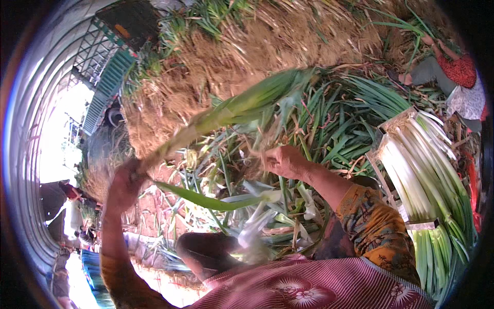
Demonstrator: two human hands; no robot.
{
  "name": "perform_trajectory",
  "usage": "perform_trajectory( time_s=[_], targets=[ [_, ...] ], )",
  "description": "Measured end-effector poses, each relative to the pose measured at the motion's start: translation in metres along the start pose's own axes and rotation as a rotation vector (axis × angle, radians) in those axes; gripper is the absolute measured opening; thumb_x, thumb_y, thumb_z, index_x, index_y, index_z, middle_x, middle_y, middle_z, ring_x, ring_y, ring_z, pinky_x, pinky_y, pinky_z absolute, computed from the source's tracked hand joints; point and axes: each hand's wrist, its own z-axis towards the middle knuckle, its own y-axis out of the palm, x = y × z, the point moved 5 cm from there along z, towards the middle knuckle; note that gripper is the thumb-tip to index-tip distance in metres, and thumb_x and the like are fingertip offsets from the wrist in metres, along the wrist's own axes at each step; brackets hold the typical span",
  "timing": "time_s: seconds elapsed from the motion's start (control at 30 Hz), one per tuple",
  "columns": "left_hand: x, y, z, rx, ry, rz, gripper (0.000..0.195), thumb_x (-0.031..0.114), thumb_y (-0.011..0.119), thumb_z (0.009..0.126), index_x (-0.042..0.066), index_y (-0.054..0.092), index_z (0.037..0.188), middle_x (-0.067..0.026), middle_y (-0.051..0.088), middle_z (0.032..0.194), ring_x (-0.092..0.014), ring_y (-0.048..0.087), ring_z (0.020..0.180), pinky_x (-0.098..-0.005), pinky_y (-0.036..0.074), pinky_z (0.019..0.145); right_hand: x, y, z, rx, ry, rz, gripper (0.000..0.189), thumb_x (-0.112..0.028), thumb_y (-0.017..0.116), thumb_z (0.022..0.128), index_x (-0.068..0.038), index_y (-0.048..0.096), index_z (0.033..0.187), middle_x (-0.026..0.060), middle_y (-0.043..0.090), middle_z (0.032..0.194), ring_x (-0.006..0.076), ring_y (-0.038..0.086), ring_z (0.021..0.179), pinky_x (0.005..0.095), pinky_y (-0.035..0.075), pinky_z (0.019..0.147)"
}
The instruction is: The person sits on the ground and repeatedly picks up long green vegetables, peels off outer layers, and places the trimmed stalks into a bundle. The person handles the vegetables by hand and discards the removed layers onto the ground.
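My left hand (125,185), blurred, is raised at the left and closed on the end of a bundle of long green leaves, seemingly a leek or large green onion (239,104). The plant slants up and to the right, its leafy part over the heap. A loose green leaf (210,201) hangs below it. My right hand (283,160) is at the middle with its fingers pinched on thin, dry, blurred strands (256,152). Peeled pale leaf layers (254,228) lie about my knees, in front of a striped red apron (308,282).
Trimmed leeks (409,170) lie in a metal-edged rack at the right. Unpeeled plants with dry roots (251,50) are heaped beyond green leaves (335,123). A person in red (457,71) sits at the upper right. A green-sided vehicle (110,85) stands at the upper left.
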Motion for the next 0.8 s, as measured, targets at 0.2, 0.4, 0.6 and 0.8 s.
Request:
perform_trajectory(
  time_s=[0.2,0.4,0.6,0.8],
  targets=[
    [0.083,0.144,-0.101,0.041,-0.354,-0.681,0.015,0.003,0.061,0.079,0.002,0.052,0.091,-0.0018,0.052,0.078,-0.013,0.046,0.071,-0.0307,0.042,0.061,-0.003,-0.016,0.008,0.343,-0.063,1.270,0.044,-0.044,0.047,0.093,-0.002,0.057,0.102,0.0042,0.058,0.082,0.0148,0.056,0.073,0.0318,0.047,0.072],
    [0.169,0.251,-0.028,0.032,-0.075,-0.616,0.041,0.014,0.074,0.069,-0.001,0.059,0.104,-0.0151,0.062,0.093,-0.025,0.061,0.086,-0.0351,0.048,0.077,0.027,-0.043,-0.003,0.429,0.014,1.831,0.046,-0.039,0.047,0.092,-0.004,0.045,0.122,0.0206,0.056,0.107,0.0311,0.055,0.101,0.0413,0.043,0.087],
    [0.189,0.250,0.101,-0.084,-0.270,-1.018,0.031,0.019,0.062,0.084,-0.002,0.059,0.107,-0.0099,0.063,0.085,-0.018,0.058,0.078,-0.0318,0.049,0.073,0.051,-0.035,0.013,0.430,-0.128,1.496,0.037,-0.037,0.042,0.095,-0.006,0.054,0.110,0.0085,0.059,0.095,0.0218,0.058,0.086,0.0362,0.049,0.077],
    [0.243,0.280,0.126,-0.110,-0.066,-1.644,0.052,0.029,0.065,0.084,-0.001,0.049,0.123,-0.0066,0.058,0.110,-0.017,0.054,0.097,-0.0306,0.044,0.084,0.104,-0.040,0.000,0.748,0.446,1.423,0.045,-0.032,0.064,0.084,0.001,0.055,0.114,0.0119,0.059,0.102,0.0247,0.059,0.088,0.0380,0.049,0.075]
  ],
)
